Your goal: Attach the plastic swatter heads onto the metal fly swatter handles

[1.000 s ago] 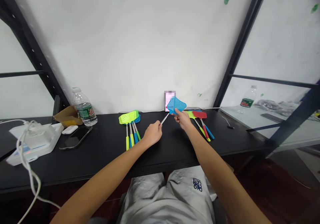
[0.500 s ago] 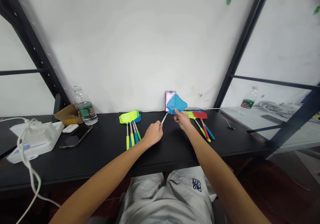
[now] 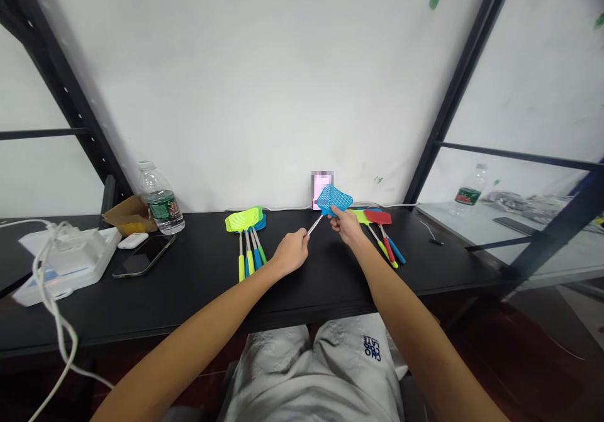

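Observation:
I hold a blue fly swatter (image 3: 333, 198) above the black table (image 3: 189, 290), near the wall. My left hand (image 3: 290, 252) is closed round its metal rod and handle end. My right hand (image 3: 346, 224) pinches the lower edge of the blue mesh head. To the left lies a pile of swatters (image 3: 248, 233) with yellow-green and blue heads and coloured handles. Just right of my right hand lies another group of swatters (image 3: 380, 230) with a red head on top.
A phone (image 3: 144, 257), a white earbud case (image 3: 132, 241), a water bottle (image 3: 160, 202), a brown box (image 3: 127, 216) and a white device with cables (image 3: 66, 258) sit at the left. A small pink screen (image 3: 321, 184) leans on the wall. Black rack posts flank the table; another bench with a bottle (image 3: 469, 189) lies right.
The blue head has tilted and dropped a little between my hands; both hands keep their hold and have barely moved.

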`<state>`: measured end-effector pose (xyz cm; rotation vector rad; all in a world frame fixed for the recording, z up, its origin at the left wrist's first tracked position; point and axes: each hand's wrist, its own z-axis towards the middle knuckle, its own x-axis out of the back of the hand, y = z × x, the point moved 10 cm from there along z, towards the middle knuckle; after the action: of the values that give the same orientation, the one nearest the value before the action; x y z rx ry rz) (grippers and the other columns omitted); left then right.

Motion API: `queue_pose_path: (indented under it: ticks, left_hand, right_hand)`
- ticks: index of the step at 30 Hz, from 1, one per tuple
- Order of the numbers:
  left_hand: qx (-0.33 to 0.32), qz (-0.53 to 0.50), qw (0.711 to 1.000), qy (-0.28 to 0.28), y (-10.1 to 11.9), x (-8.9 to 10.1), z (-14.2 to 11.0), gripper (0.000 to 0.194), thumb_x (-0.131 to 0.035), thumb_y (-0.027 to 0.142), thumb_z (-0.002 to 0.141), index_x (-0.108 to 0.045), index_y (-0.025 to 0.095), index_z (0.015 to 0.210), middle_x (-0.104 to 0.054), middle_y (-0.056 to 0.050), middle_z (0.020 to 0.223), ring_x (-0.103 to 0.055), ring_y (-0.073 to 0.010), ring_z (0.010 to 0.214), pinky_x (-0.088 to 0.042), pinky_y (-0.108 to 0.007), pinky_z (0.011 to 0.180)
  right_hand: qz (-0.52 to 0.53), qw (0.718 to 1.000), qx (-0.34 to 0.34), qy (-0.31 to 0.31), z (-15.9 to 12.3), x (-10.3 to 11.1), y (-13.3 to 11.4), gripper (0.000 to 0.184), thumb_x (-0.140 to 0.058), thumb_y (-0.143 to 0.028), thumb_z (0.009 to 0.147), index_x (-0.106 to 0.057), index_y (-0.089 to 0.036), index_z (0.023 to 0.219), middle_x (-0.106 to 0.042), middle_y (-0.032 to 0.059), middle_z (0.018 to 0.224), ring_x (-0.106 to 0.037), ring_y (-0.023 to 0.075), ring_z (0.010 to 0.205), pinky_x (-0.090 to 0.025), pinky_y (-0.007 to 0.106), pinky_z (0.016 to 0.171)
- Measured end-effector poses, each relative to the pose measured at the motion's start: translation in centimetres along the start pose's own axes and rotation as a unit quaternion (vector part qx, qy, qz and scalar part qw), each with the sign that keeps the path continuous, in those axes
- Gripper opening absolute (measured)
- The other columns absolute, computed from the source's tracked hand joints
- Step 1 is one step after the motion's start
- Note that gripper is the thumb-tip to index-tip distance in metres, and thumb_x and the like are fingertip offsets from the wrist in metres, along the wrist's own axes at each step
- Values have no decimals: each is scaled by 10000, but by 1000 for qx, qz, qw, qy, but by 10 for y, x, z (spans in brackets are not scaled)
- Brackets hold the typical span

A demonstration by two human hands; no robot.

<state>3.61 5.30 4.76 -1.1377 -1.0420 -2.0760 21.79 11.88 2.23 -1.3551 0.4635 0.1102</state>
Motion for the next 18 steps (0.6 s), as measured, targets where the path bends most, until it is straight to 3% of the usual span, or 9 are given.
queue_pose_path:
  ticks: [18]
  left_hand:
    - [10,-29,999,27,-1,8,-1,234,-391,168,927,-576,193,786,-648,-51,738,-598,-168,690,-338,-264,633]
  right_hand:
    - [20,994,10,-105,-6,-23,2,448,-835,-458,629,-480,-187,656,-504,-37,523,-311,39,405,-216,180,372]
